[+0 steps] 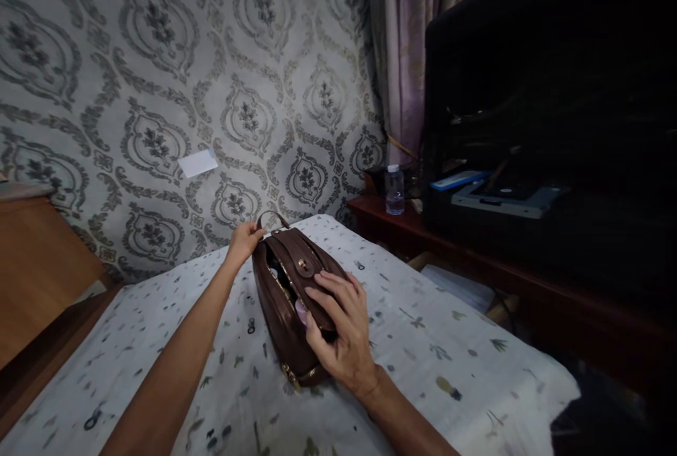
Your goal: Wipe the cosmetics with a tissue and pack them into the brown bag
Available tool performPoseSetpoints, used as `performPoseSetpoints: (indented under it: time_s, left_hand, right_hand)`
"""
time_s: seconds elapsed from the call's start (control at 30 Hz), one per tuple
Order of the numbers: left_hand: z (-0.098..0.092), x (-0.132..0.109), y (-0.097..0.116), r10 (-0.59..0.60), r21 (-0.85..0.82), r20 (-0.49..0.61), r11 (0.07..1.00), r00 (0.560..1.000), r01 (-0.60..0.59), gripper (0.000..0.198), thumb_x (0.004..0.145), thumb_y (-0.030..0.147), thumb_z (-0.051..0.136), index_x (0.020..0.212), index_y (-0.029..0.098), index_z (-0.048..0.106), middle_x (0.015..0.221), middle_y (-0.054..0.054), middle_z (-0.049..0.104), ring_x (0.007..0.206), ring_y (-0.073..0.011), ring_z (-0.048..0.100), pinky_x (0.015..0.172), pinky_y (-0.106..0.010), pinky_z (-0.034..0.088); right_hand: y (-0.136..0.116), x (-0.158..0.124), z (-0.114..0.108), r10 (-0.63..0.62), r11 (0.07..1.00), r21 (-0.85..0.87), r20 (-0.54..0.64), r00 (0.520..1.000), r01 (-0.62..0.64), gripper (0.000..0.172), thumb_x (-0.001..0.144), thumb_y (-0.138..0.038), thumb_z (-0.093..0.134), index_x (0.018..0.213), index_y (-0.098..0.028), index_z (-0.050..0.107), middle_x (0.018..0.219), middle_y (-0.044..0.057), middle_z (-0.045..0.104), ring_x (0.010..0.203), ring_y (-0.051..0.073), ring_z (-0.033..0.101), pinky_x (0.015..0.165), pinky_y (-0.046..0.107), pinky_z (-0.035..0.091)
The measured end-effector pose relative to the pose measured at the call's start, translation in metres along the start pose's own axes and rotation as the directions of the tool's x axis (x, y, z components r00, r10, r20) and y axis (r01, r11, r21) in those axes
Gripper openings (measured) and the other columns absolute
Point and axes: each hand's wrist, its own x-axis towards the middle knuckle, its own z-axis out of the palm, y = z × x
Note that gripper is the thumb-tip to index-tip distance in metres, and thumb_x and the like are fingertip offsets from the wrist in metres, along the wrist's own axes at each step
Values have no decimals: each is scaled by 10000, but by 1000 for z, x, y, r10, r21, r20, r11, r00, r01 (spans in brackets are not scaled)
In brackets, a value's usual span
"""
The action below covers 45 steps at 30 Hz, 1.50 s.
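Note:
A dark brown bag (275, 315) lies on the white patterned cloth (423, 343), its zipped side partly open and a pinkish item (301, 311) showing inside the gap. At the bag's far end, by the looped handle, my left hand (245, 241) pinches the bag's edge with closed fingers. My right hand (341, 322) rests over the near part of the bag, fingers spread across its top flap next to the gold clasp, thumb at the opening. A gold zipper pull hangs at the bag's near end.
A clear bottle (394, 192) with a white cap stands on the dark red table (375, 220) at the right. Beyond it are a large black object (529, 75) and a blue item (459, 180). Wooden furniture (47, 266) borders the cloth at left; patterned wallpaper rises behind.

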Motion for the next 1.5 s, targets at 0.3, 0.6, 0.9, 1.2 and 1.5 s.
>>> performPoseSetpoints:
  time_s: [0.3, 0.6, 0.9, 1.2, 1.5]
  left_hand:
    - [7, -9, 6, -32, -60, -66, 998, 997, 28, 275, 941, 381, 591, 1045, 129, 622, 978, -46, 651, 816, -160, 639, 729, -334, 556]
    - [-1, -35, 27, 49, -132, -115, 989, 992, -64, 364, 840, 366, 560, 558, 198, 404, 541, 58, 365, 578, -127, 433, 567, -255, 313]
    - [4, -4, 50, 68, -147, 54, 987, 996, -60, 230, 694, 399, 662, 720, 182, 592, 619, 39, 550, 629, -148, 514, 603, -255, 362]
    - [28, 21, 58, 71, -69, 138, 996, 988, -62, 281, 919, 406, 612, 910, 126, 639, 854, -18, 653, 731, -141, 620, 690, -308, 526]
    - [21, 0, 71, 169, -83, 123, 984, 978, -160, 255, 843, 371, 627, 710, 154, 643, 681, -15, 648, 687, -172, 605, 702, -293, 477]
  right_hand:
    - [2, -1, 4, -24, 998, -56, 22, 999, 25, 241, 859, -166, 587, 1091, -221, 615, 1143, 89, 672, 1134, 266, 620, 1068, 516, 333]
    - [4, -4, 6, -23, 997, -70, 16, 1000, 24, 273, 853, -172, 562, 1114, -227, 620, 1273, 111, 611, 1233, 290, 558, 1072, 540, 336]
    - [1, 0, 0, -33, 999, -2, -20, 999, 33, 246, 845, -151, 564, 1065, -231, 642, 1115, 75, 690, 1086, 253, 653, 1083, 532, 336]
    - [2, -1, 0, -38, 999, -29, 21, 999, 38, 281, 835, -149, 568, 1098, -230, 626, 1160, 88, 681, 1130, 266, 634, 1078, 543, 328]
    - [1, 1, 1, -33, 999, -19, 14, 999, 33, 243, 832, -159, 567, 1054, -216, 648, 1142, 78, 685, 1109, 254, 640, 1086, 517, 310]
